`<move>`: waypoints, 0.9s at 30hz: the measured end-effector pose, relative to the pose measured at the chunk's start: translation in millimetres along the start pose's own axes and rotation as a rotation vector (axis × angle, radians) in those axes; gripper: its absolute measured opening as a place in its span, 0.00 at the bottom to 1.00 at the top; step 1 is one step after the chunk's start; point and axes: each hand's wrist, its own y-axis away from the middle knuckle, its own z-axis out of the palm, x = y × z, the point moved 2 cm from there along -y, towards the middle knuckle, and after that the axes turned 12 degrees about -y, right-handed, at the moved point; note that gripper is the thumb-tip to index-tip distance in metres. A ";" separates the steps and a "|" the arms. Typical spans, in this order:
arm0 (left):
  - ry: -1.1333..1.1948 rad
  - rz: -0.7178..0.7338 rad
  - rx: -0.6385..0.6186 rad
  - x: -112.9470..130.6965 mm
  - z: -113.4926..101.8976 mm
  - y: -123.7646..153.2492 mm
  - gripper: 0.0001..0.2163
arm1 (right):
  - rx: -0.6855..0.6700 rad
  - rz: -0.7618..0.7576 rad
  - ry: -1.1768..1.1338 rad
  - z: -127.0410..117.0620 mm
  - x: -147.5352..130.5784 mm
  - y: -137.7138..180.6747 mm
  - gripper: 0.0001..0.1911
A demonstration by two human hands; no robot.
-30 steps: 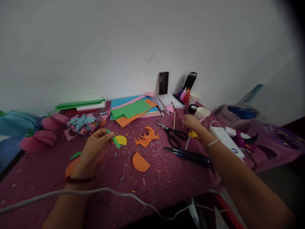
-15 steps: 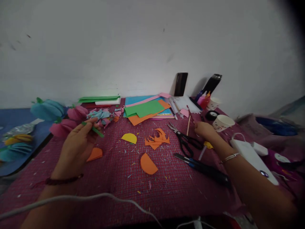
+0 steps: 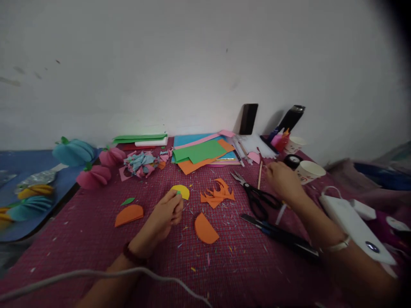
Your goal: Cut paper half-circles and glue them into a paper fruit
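Note:
My left hand [image 3: 165, 214] is closed in the middle of the table, with a bit of green paper [image 3: 178, 193] showing at its fingertips. Just beyond it lies a yellow half-circle of paper [image 3: 183, 192]. To its left are an orange folded half-circle [image 3: 129, 215] and a green paper leaf [image 3: 127, 201]. My right hand [image 3: 283, 179] has curled fingers beside a dark red stick [image 3: 259, 153] and a pale wooden stick [image 3: 260, 175]; what it grips is hidden. Black-handled pliers or scissors [image 3: 257, 201] and a black cutter [image 3: 282, 235] lie near that hand.
Coloured paper sheets [image 3: 199, 152], a phone [image 3: 248, 119] and a black flask [image 3: 291, 117] are by the wall. Paper cups [image 3: 310, 171] and a white power bank [image 3: 356, 226] stand right. Paper pumpkins [image 3: 93, 176] sit left. A white cable [image 3: 141, 270] crosses in front.
My left hand has moved right, from near the paper scraps to the yellow half-circle. The green leaf now shows on the table. My right hand stays by the sticks; the view has shifted slightly.

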 end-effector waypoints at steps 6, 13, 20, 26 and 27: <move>-0.094 0.049 0.054 -1.5 8.9 3.9 0.11 | -0.323 -0.282 -0.549 36.0 -78.4 62.7 0.13; -0.070 0.037 0.096 -5.0 19.0 5.5 0.08 | -0.497 -0.295 -1.009 81.1 -108.1 92.7 0.07; 0.088 -0.016 0.096 -15.9 29.3 9.6 0.08 | -0.666 -0.098 -1.382 100.7 -110.1 99.8 0.11; 0.099 -0.047 0.109 -15.1 33.0 10.7 0.09 | -0.623 -0.085 -1.382 97.9 -114.9 105.6 0.07; 0.086 -0.050 0.103 -15.9 33.4 10.9 0.09 | -0.617 -0.080 -1.389 97.5 -115.6 105.9 0.06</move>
